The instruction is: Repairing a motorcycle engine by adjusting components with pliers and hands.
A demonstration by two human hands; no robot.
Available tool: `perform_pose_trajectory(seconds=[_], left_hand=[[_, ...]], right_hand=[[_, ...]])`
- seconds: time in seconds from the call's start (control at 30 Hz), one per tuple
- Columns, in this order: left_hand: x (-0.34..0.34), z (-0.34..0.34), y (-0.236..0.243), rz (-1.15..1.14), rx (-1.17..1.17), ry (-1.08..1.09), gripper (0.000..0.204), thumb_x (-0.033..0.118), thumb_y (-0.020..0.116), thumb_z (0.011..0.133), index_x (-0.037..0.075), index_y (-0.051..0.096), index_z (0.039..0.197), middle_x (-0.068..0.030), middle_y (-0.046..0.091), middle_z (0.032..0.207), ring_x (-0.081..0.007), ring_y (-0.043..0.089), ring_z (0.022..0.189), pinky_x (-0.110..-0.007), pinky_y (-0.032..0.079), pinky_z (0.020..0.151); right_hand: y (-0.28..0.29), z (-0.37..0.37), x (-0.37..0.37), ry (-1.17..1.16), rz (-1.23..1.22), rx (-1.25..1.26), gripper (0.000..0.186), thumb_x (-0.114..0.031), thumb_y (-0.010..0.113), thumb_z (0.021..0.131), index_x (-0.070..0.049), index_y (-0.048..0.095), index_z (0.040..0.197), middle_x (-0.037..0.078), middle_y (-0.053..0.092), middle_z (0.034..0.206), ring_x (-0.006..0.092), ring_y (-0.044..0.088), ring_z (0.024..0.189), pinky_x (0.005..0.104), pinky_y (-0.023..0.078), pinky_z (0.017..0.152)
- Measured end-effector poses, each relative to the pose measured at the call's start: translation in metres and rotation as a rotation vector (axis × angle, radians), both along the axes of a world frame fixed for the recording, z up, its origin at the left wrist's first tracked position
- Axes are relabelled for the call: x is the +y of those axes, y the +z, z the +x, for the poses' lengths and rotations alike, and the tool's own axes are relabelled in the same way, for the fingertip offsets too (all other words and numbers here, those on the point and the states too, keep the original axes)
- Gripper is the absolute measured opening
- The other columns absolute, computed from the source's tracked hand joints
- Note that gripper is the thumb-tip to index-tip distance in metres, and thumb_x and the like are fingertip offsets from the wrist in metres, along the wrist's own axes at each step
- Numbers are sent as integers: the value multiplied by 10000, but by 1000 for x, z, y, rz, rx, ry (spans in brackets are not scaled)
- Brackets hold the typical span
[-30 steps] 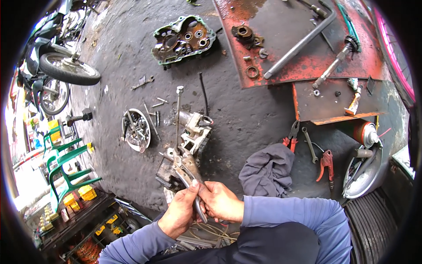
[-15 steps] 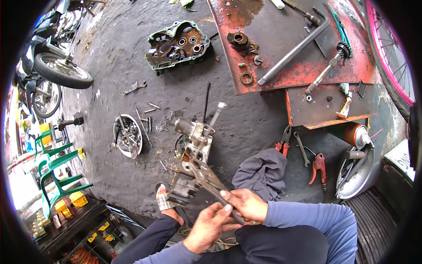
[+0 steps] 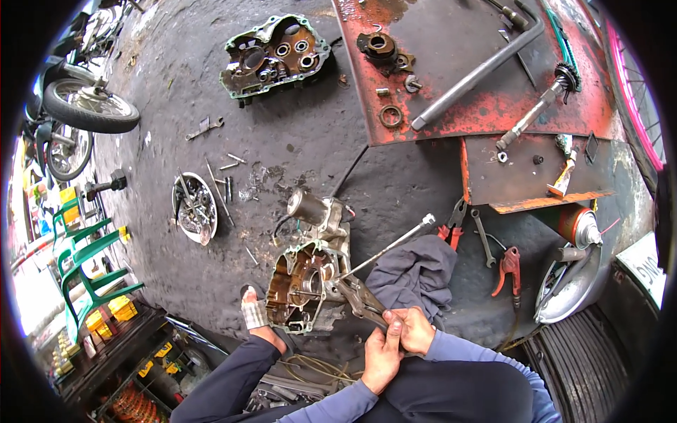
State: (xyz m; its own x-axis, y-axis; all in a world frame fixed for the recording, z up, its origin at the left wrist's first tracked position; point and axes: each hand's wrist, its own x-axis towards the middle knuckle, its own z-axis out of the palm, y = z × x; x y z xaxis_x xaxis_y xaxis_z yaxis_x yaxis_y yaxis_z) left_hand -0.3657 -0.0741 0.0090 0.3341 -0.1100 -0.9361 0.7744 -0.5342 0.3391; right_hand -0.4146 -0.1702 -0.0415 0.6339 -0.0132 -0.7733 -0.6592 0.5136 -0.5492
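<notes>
My left hand (image 3: pixel 383 356) and my right hand (image 3: pixel 415 331) are closed together on the handles of large metal locking pliers (image 3: pixel 361 299), just above my lap. The pliers' head reaches to an engine case (image 3: pixel 288 289), whose oily open interior faces up. A long metal rod (image 3: pixel 388 247) with a light tip slants up to the right from beside the pliers' jaws; their exact grip is unclear. A cylindrical motor (image 3: pixel 307 210) sits on the upper part of the engine. A dark grey rag (image 3: pixel 416 275) lies behind my right hand, and my sandalled foot (image 3: pixel 255 317) is beside the case.
A second casing (image 3: pixel 275 60), a bowl of parts (image 3: pixel 194 187) and a wrench (image 3: pixel 206 125) lie on the floor. A red metal plate (image 3: pixel 381 84) holds tools. Pliers (image 3: pixel 451 225), a spray can (image 3: pixel 577 227) and a metal basin (image 3: pixel 568 296) are at right; motorbikes (image 3: pixel 88 102) and green chairs (image 3: pixel 95 261) at left.
The engine has turned over, exposing the case's interior, and the upright rod has swung down to the right. My hands, still on the pliers, have moved right and come closer together.
</notes>
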Motion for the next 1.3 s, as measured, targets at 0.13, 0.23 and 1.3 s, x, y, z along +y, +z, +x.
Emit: perform_pose_trajectory(seconds=[0.13, 0.23, 1.3], left_hand=[[-1, -2, -5, 58, 4, 26, 461, 465, 564, 937, 28, 533, 797, 26, 506, 618, -47, 455, 494, -232, 361, 416], [0, -3, -5, 49, 16, 55, 478, 475, 566, 933, 25, 534, 775, 23, 505, 610, -50, 449, 480, -234, 354, 404], [13, -14, 4, -18, -51, -6, 484, 453, 433, 996, 12, 553, 836, -47, 579, 616, -101, 535, 504, -243, 432, 480]], right_hand=[[-7, -4, 0, 8, -57, -70, 416, -351, 527, 979, 22, 663, 855, 120, 607, 601, 75, 485, 585, 328, 464, 538], [-8, -8, 5, -22, -122, -83, 395, -341, 534, 976, 15, 671, 874, 129, 622, 620, 75, 494, 597, 328, 467, 548], [-6, -12, 19, -60, 0, -45, 470, -371, 484, 999, 24, 632, 789, 53, 548, 507, 80, 467, 455, 312, 402, 416]])
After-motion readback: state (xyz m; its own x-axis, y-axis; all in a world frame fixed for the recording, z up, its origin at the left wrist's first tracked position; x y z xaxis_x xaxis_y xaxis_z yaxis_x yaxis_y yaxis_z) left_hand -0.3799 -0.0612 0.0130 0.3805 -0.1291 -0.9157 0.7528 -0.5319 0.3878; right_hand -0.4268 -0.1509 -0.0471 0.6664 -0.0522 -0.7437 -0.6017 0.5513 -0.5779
